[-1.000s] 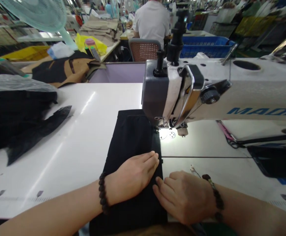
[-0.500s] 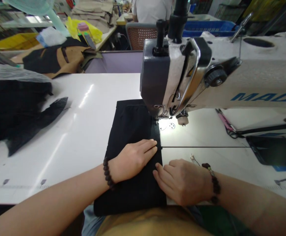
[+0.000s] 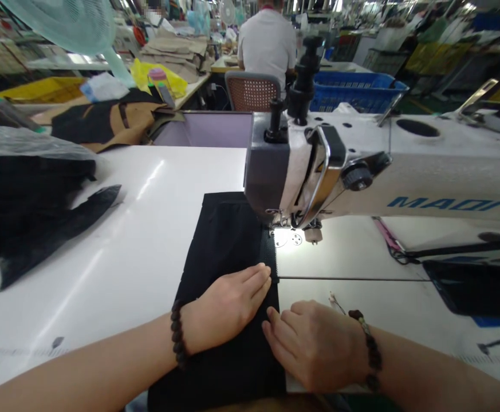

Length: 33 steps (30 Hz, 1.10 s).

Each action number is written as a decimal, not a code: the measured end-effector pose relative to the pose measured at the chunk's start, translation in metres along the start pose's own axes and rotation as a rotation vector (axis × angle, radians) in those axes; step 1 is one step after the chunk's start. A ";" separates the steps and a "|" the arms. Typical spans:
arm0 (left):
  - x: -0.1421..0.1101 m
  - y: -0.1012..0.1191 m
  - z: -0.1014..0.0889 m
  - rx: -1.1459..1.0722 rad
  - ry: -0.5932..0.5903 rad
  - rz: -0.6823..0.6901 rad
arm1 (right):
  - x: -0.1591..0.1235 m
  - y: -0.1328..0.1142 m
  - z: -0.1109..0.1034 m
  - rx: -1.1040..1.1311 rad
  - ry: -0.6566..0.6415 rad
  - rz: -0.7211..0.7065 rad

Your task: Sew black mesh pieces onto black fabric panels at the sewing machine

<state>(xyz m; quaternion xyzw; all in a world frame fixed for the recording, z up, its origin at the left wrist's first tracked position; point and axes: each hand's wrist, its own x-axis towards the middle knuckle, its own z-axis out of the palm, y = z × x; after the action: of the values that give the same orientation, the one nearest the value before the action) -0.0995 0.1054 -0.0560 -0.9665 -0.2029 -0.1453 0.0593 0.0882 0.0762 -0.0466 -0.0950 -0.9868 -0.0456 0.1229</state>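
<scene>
A black fabric panel [image 3: 224, 234] lies under the presser foot of a sewing machine [image 3: 271, 166]. Along the panel's right edge runs a zipper tape [image 3: 269, 252] with small teeth, reaching back to the foot. My left hand [image 3: 232, 300] rests flat on the panel, fingers stretched toward the zipper tape just in front of the foot. Closer to me, my right hand [image 3: 314, 343] has its fingers curled at the panel's right edge and closed on the fabric; its thumb is mostly hidden. The panel's near end hangs over the table edge toward my lap.
Black pieces under clear plastic [image 3: 26, 200] lie on the white table [image 3: 129, 240] at left. Pink-handled snips [image 3: 389, 237] and a dark phone-like slab [image 3: 477, 286] are at right. Behind stand a blue crate [image 3: 353, 91], a green fan [image 3: 69, 23] and a seated person [image 3: 267, 43].
The camera view has tilted upward, so the machine, panel and hands appear lower in the picture. Both hands keep nearly the same places on the fabric.
</scene>
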 end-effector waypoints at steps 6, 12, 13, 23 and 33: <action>0.002 -0.007 0.003 -0.013 -0.072 -0.011 | -0.001 0.005 -0.001 -0.034 -0.020 0.036; 0.010 -0.020 0.005 -0.055 -0.092 -0.044 | -0.002 0.011 0.004 -0.049 0.003 0.101; 0.011 -0.022 0.005 -0.061 -0.094 -0.054 | -0.002 0.012 0.006 -0.046 0.005 0.118; 0.018 -0.036 0.011 -0.094 -0.155 -0.098 | -0.001 0.029 0.008 0.169 0.041 0.386; 0.016 -0.038 0.014 -0.058 -0.141 -0.073 | -0.001 0.033 0.001 0.328 -0.117 0.469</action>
<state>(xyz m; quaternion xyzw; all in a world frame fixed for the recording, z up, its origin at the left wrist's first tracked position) -0.0978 0.1483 -0.0621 -0.9676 -0.2376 -0.0847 0.0115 0.0957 0.1083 -0.0454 -0.3018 -0.9375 0.1499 0.0869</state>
